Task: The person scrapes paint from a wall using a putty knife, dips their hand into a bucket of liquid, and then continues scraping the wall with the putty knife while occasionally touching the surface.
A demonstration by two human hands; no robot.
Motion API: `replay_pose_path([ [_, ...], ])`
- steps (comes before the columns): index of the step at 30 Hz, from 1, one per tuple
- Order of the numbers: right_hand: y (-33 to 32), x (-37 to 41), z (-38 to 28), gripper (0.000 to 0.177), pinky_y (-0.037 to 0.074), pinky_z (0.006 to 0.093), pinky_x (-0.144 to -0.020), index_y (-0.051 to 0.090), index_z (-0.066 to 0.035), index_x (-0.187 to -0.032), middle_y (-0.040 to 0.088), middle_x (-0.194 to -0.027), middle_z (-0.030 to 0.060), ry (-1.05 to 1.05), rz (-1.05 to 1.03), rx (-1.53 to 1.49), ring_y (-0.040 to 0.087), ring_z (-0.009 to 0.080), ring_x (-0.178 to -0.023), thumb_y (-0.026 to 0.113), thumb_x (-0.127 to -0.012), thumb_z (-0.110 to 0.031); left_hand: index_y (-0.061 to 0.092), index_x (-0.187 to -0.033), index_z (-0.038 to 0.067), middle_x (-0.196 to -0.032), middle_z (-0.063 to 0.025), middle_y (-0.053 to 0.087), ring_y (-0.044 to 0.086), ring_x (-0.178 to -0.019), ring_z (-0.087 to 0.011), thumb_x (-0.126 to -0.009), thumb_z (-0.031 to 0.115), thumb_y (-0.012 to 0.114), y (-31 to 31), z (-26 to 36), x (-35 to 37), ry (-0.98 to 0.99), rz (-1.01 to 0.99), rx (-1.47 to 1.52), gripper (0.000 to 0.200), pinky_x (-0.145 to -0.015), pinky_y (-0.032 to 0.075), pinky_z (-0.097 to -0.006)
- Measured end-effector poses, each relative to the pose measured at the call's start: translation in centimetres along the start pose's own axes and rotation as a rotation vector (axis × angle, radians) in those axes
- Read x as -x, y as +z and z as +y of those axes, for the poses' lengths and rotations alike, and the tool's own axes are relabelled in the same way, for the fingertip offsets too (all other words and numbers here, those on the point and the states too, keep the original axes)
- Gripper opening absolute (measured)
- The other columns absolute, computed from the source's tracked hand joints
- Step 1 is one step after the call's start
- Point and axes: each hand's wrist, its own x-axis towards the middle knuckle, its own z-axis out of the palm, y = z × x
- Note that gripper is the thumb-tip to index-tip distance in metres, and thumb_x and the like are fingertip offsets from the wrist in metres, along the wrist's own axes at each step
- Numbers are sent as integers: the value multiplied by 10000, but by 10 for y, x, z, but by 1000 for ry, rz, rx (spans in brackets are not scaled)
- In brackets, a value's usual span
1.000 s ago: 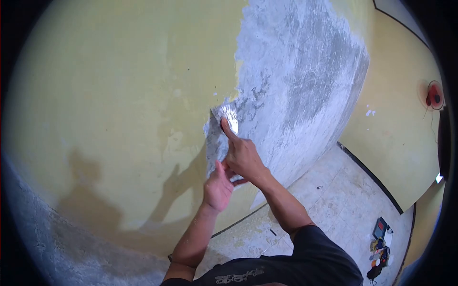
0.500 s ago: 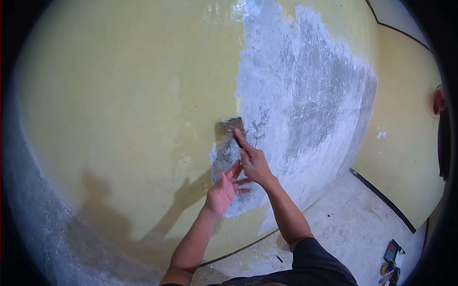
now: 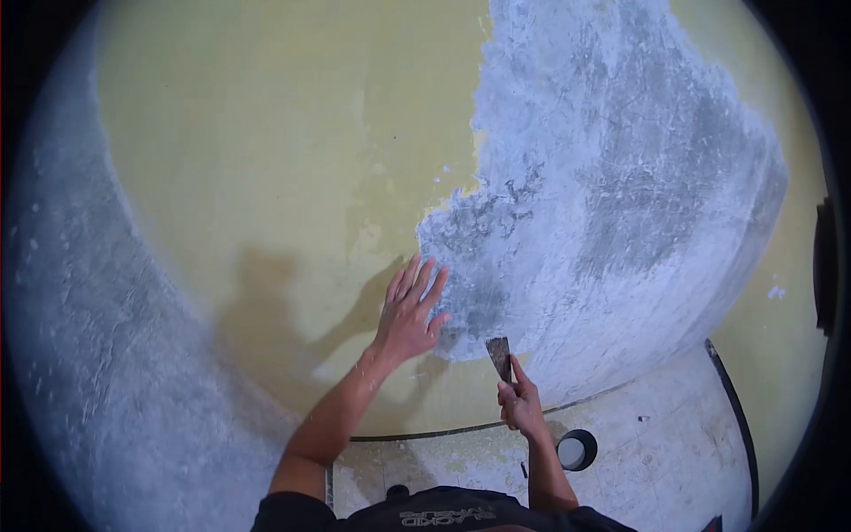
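Observation:
My left hand is spread with its fingers apart, at the left edge of the bare grey patch where the yellow paint ends. It holds nothing. Lower and to the right, my right hand grips a scraper with a flat, dirty blade pointing up, near the patch's bottom edge. Small white flakes show on or before the yellow wall above my left hand.
A round dark container with a pale inside stands on the debris-strewn floor, right of my right forearm. Dark skirting runs along the wall's foot. Grey unpainted wall curves down the left side.
My right hand has drawn the scraper down, off the paint edge. My left hand has risen and spread at the patch's left edge. The view has shifted, bringing the round container into sight.

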Motion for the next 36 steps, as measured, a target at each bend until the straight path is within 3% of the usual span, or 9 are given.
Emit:
replay_pose_path([
  [5, -19, 20, 21, 597, 376, 252, -382, 236, -169, -1534, 503, -669, 19, 61, -62, -40, 438, 85, -417, 495, -997, -159, 317, -1496, 140, -1552, -144, 278, 219, -1445, -361, -844, 362, 651, 1, -5, -51, 163, -134, -120, 766, -1152, 204, -506],
  [8, -33, 29, 30, 586, 383, 245, -385, 222, -142, -1535, 537, -687, 22, 78, -98, -43, 431, 84, -399, 463, -1001, -151, 377, -1474, 157, -1548, -152, 287, 211, -1451, -360, -858, 380, 632, -6, -25, -78, 226, -47, -215, 703, -1156, 191, -508],
  [10, -44, 27, 42, 582, 383, 251, -388, 210, -135, -1538, 549, -717, 33, 82, -148, -31, 449, 84, -422, 440, -1004, -142, 448, -1439, 172, -1540, -148, 311, 210, -1453, -358, -891, 378, 593, -21, -52, -99, 268, 227, -397, 603, -1155, 184, -504],
  [14, -49, 18, 53, 552, 391, 254, -404, 234, -141, -1533, 547, -759, 34, 69, -206, 19, 461, 76, -457, 427, -1021, -212, 485, -1415, 227, -1514, -117, 364, 252, -1438, -345, -923, 332, 532, -48, -87, -136, 174, 361, -458, 505, -1159, 195, -477],
  [18, -38, -4, 44, 547, 403, 222, -471, 300, -140, -1515, 533, -758, 5, 8, -79, 244, 438, 52, -496, 459, -1017, -303, 521, -1392, 192, -1494, -85, 412, 307, -1415, -342, -959, 335, 477, -39, -98, -134, 200, 411, -579, 458, -1152, 194, -471],
  [22, 0, -36, 14, 511, 476, 348, -660, 343, -116, -1481, 613, -818, 247, -410, 112, 458, 528, 272, -607, 475, -999, -222, 539, -1376, 217, -1458, -44, 466, 337, -1405, -304, -959, 340, 475, -36, -104, -135, 195, 445, -514, 439, -1143, 220, -458],
  [24, 24, -45, -36, 514, 473, 338, -685, 334, -113, -1483, 607, -831, 266, -178, 82, 474, 561, 333, -648, 472, -990, -159, 548, -1365, 254, -1436, -2, 492, 366, -1390, -271, -960, 345, 477, -34, -105, -134, 185, 487, -509, 421, -1144, 221, -445],
  [28, 61, -90, -85, 570, 462, 387, -644, 349, -154, -1487, 575, -804, 211, -782, 230, 592, 520, 380, -602, 509, -952, -44, 529, -1371, 286, -1433, 40, 484, 348, -1397, -231, -940, 343, 498, -31, -109, -133, 188, 500, -466, 435, -1147, 230, -431],
  [36, 118, -128, -137, 627, 425, 431, -550, 372, -279, -1480, 487, -646, 167, -616, 601, 1048, 501, 351, -562, 536, -932, -23, 529, -1368, 303, -1436, 86, 482, 386, -1371, -186, -928, 336, 531, -36, -105, -132, 184, 527, -450, 441, -1127, 230, -414],
])
